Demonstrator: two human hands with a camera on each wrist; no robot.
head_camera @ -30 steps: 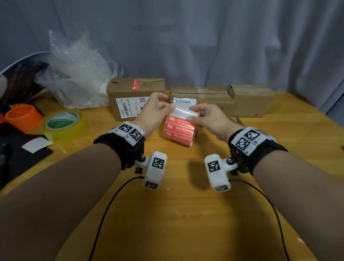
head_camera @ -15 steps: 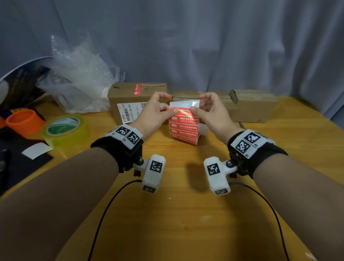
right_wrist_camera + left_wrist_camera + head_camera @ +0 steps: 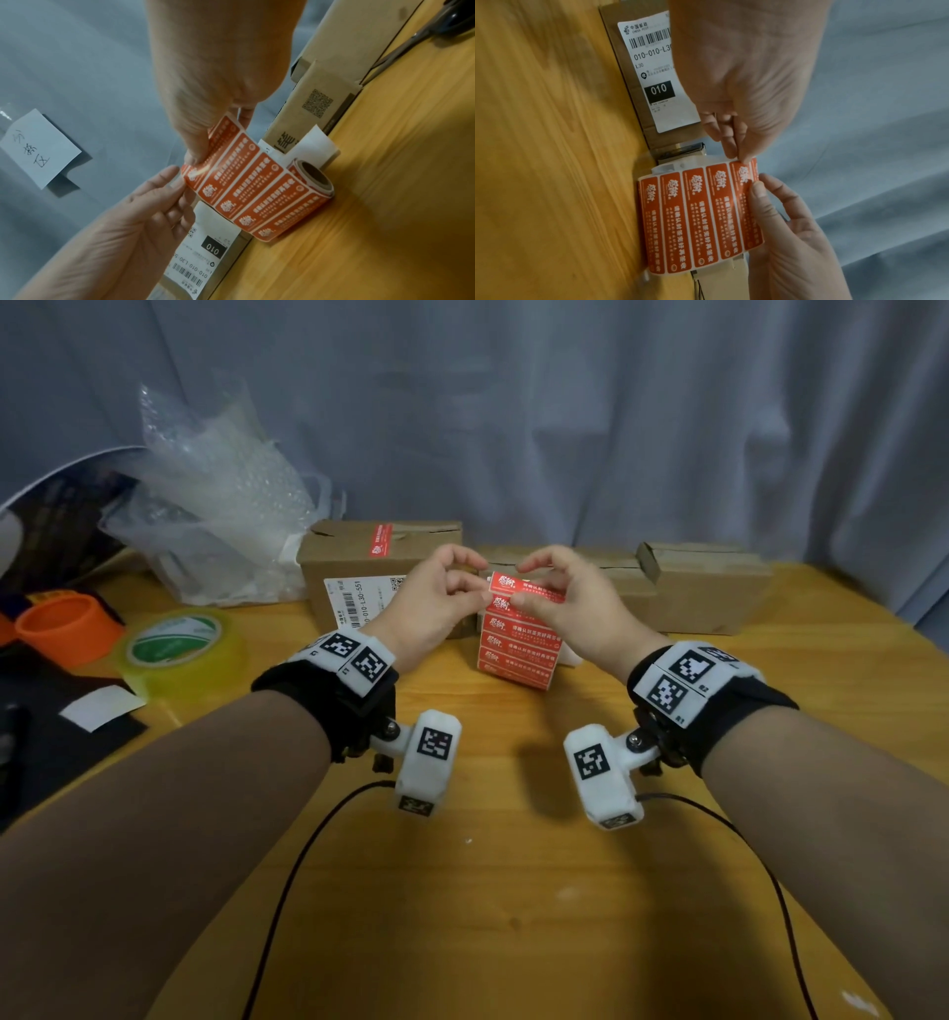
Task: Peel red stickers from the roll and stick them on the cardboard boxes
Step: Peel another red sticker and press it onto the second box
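Up above the wooden table (image 3: 513, 891), both hands meet at the free end of a strip of red stickers (image 3: 518, 629) that rises from the sticker roll (image 3: 312, 178); the roll stands on the table just in front of the cardboard boxes, its brown core facing sideways in the right wrist view; the right hand (image 3: 565, 603) pinches the top of the strip between thumb and curled fingers, the thumb (image 3: 195, 156) pressed on the red face of the uppermost sticker; the left hand (image 3: 431, 603) has its fingers curled narrow and its fingertips (image 3: 734, 150) at the left corner of that same top sticker, touching its edge, though how far the sticker is lifted from the backing I cannot tell; behind the hands stands the left cardboard box (image 3: 354, 562), bearing a white shipping label (image 3: 654, 67) on its front and one red sticker (image 3: 380, 540) already on its top edge; two more cardboard boxes (image 3: 708, 588) sit in a row to its right, against the grey curtain (image 3: 565, 413); off to the left lie a roll of clear packing tape (image 3: 179, 649), an orange ring (image 3: 67, 629) and a heap of bubble wrap (image 3: 221, 495).
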